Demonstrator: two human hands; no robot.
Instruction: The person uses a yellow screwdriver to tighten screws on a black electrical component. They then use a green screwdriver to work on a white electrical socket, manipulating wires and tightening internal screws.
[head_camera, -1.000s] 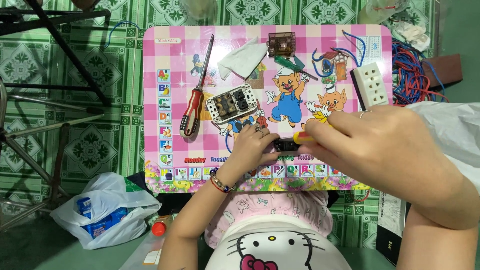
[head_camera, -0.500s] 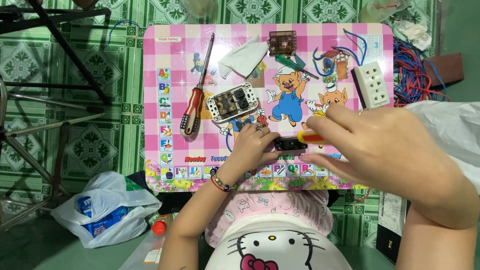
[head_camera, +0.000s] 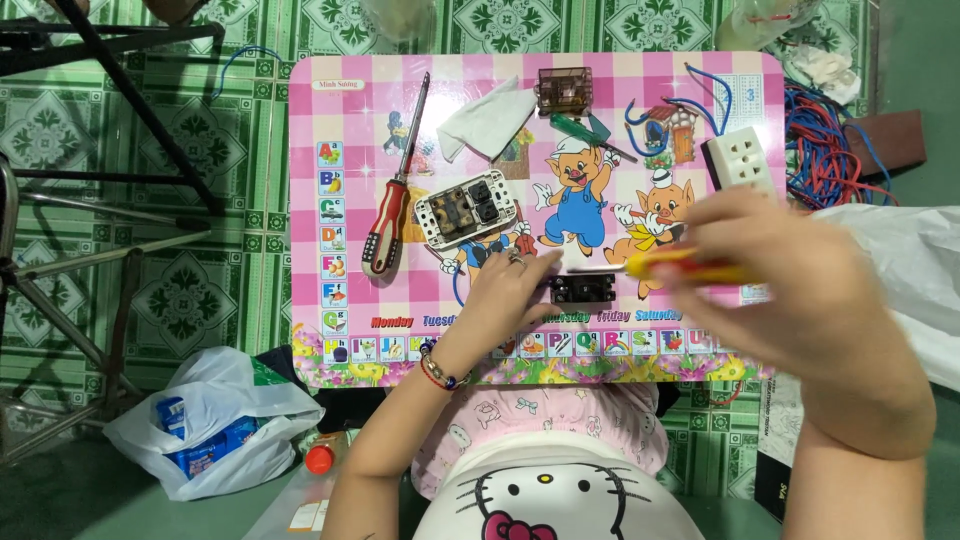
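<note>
The left hand rests on the pink cartoon-printed table, its fingers closed against the left end of a small black switch module and steadying it on the surface. The module lies near the front edge of the table, just above the printed alphabet strip and below the two cartoon pigs. The right hand is closed around a yellow-and-red screwdriver, whose handle shows between the fingers; its shaft points left toward the top of the module, and the tip appears to meet it, though blur hides the exact contact. Left of the hands, a white socket plate with its inner parts exposed lies just beside the left hand. Further left is a larger red-and-black-handled screwdriver, lying with its shaft toward the far edge. A white tissue and a small brown transparent box sit near the far edge. A white wall socket lies at the right side, with loose blue and red wires beyond the table edge on the floor.
</note>
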